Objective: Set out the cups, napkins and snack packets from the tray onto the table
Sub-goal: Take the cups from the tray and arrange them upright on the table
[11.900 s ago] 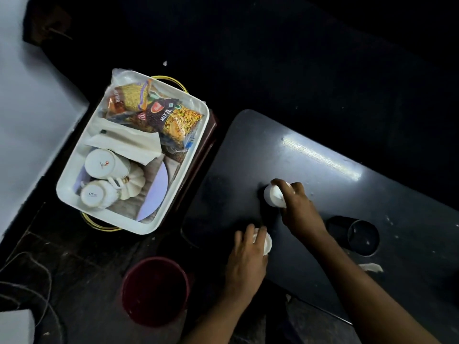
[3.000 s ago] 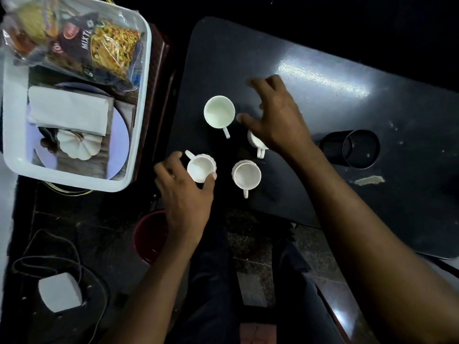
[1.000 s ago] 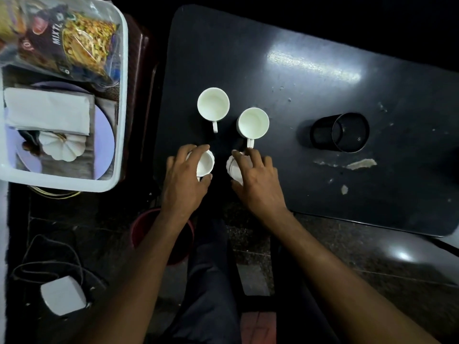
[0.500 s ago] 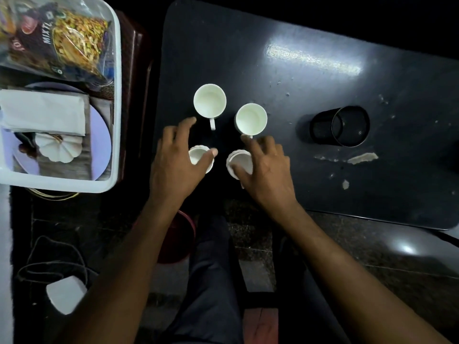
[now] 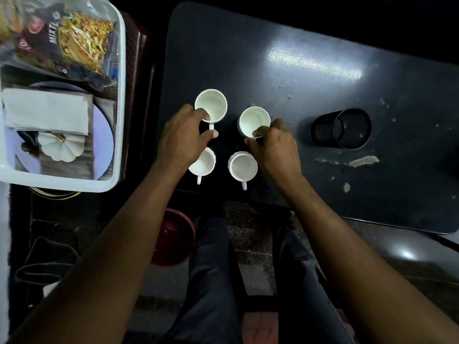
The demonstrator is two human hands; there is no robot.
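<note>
Gripping the two far cups, both hands are closed on rims: left hand (image 5: 182, 140) on the far left cup (image 5: 211, 106), right hand (image 5: 274, 147) on the far right cup (image 5: 254, 121). Two near cups (image 5: 244, 166) stand free on the table (image 5: 323, 95). These look stiff, light, glazed (likely slippery and breakable); handles offer surer hold. Napkins (image 5: 47, 110) and snack packets (image 5: 62, 38) remain in the tray (image 5: 119, 100).
</note>
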